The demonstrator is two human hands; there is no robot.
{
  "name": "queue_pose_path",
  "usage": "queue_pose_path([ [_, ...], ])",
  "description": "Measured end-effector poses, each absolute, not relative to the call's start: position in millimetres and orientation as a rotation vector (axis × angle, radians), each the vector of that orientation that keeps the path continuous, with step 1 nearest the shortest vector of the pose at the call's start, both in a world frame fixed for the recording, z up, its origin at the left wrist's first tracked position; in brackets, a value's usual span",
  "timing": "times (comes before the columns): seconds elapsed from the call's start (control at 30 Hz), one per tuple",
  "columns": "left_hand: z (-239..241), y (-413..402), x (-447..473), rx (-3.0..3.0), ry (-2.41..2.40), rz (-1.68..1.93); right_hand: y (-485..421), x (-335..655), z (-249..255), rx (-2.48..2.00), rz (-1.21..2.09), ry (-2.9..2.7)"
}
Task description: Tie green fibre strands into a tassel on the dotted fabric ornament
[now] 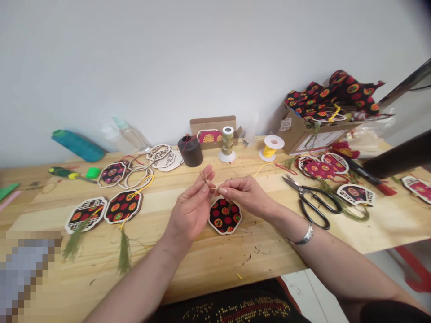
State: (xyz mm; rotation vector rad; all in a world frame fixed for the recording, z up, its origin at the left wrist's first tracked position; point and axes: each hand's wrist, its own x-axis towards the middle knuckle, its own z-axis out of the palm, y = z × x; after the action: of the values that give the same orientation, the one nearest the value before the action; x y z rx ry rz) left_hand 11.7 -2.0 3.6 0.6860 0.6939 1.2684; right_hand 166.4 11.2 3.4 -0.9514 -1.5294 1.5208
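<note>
Presently, both hands are raised over the front half of the bench (pixel 276 251), close together near mid-view; left hand (pixel 191 208) holds a thin tan thread (pixel 214 188), fingers narrow and pinched at the tips; right hand (pixel 247 195) grips the same thread just beside, thumb and forefinger pressed together; the thread spans the small gap between the two hands; whether it joins the pendant below cannot be told.

Pendant (pixel 225 220), black cloth with red and orange rounds inside a pale rim, lies on the bench just under the hands, its upper edge partly hidden by them; dark scraps (pixel 249 256) are scattered nearer the bench edge.

To the left, two more pendants lie side by side, lattice one (pixel 85 215) and plain-rimmed one (pixel 123 207), each with a green tassel hanging toward the wearer; to the right, black-handled scissors (pixel 302 190) lie with blades parted, near the right forearm.

Along the back: teal thread cone (pixel 79 146) tipped over at far left; gold-green spool (pixel 227 142) upright; yellow spool (pixel 271 150) to its right; carton (pixel 298 132) heaped with patterned cloth (pixel 353 92).
</note>
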Motion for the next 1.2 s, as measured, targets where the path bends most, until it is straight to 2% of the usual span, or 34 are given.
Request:
queue_pose_path([
  [0.37, 6, 6, -1, 0.593, 0.551, 1.321, 32, 184, -1, -1.1, 1.372, -1.387],
  [0.87, 9, 8, -3, 0.548, 0.491, 1.37, 39, 191, -3, -1.14, 1.368, -1.234],
  [1.2, 20, 3, -13, 0.462, 0.484, 1.31, 37, 191, 0, -1.121, 1.315, -1.366],
])
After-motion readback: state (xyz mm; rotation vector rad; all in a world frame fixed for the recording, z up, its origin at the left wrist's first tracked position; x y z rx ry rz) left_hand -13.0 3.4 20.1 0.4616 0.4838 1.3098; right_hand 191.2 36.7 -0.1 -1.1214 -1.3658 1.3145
